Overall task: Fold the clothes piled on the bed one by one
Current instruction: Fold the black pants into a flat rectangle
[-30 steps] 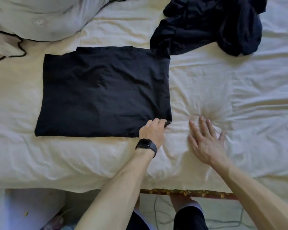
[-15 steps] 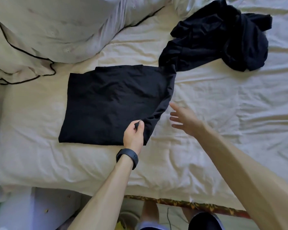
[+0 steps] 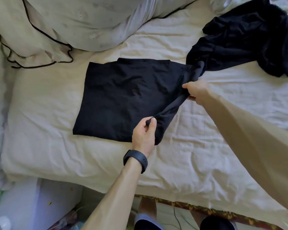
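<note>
Your right hand (image 3: 195, 91), which hung open beside the cloth 0.5 s ago, has reached the right edge of the folded black garment (image 3: 126, 97) and now grips it, fingers curled round a bunched fold about halfway up that side. Your left hand (image 3: 144, 135) still pinches the near right corner between thumb and curled fingers, holding it a little off the sheet, so the edge runs raised between your 2 hands. The rest of the garment lies flat in a rough rectangle in the middle of the bed (image 3: 189, 163). Its far right corner meets the heap of dark clothes (image 3: 249, 42) at the upper right; you cannot tell whether they overlap. A black wristband (image 3: 135, 159) sits on your left wrist. A pale pillow (image 3: 40, 47) with dark piping lies at the upper left, apart from the garment
</note>
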{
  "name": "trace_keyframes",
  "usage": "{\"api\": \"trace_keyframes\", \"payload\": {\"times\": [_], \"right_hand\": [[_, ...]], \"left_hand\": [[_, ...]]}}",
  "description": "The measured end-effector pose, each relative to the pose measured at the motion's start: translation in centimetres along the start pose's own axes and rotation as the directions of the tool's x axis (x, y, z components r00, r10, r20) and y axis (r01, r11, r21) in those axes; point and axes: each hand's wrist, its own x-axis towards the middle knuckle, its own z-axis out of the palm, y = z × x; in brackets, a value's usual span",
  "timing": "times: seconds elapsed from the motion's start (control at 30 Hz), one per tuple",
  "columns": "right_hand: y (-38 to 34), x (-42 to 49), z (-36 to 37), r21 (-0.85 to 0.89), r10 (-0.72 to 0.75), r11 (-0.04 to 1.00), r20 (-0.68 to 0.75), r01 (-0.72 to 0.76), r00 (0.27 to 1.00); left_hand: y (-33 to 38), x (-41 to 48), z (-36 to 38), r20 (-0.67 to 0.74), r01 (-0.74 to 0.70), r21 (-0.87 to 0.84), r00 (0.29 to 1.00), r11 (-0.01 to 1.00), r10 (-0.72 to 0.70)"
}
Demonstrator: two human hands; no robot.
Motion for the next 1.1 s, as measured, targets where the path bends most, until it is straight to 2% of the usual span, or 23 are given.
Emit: {"api": "trace_keyframes", "payload": {"times": [0.17, 0.3, 0.37, 0.47, 0.6, 0.7, 0.97, 1.1], "right_hand": [[-3.6, -0.4, 4.4, -0.069, -0.068, 0.996, -0.106, 0.061, 0.992], [-7.0, -2.8, 11.6, -0.313, -0.231, 0.935, -0.180, 0.167, 0.956], [-8.2, -4.0, 16.8, -0.442, -0.317, 0.866, -0.124, 0.233, 0.940], [-8.9, -5.3, 24.8, -0.616, -0.422, 0.715, -0.003, 0.331, 0.907], [-8.8, -5.7, 33.6, -0.750, -0.397, 0.586, 0.064, 0.307, 0.915], [-8.2, -5.1, 37.8, -0.806, -0.371, 0.534, 0.046, 0.254, 0.927], [-8.4, -3.3, 41.6, -0.887, -0.328, 0.449, -0.052, 0.107, 0.943], [-8.3, -3.3, 42.6, -0.890, -0.315, 0.447, -0.069, 0.084, 0.947]], "left_hand": [[-1.3, 2.9, -5.9, -0.048, 0.056, -0.158, 0.997, 0.986, -0.064], [-3.6, 5.9, -12.0, -0.111, 0.106, -0.191, 0.985, 0.976, -0.129], [-5.3, 7.6, -15.6, -0.165, 0.120, -0.163, 0.975, 0.979, -0.147], [-8.4, 9.6, -20.9, -0.242, 0.144, -0.005, 0.960, 0.990, -0.141], [-11.9, 11.9, -26.0, -0.263, 0.209, 0.206, 0.953, 0.956, -0.152], [-13.2, 13.1, -28.5, -0.225, 0.275, 0.302, 0.951, 0.913, -0.212], [-13.4, 15.4, -30.9, -0.097, 0.304, 0.416, 0.952, 0.857, -0.291], [-13.1, 15.9, -31.5, -0.047, 0.308, 0.439, 0.946, 0.844, -0.321]]}}
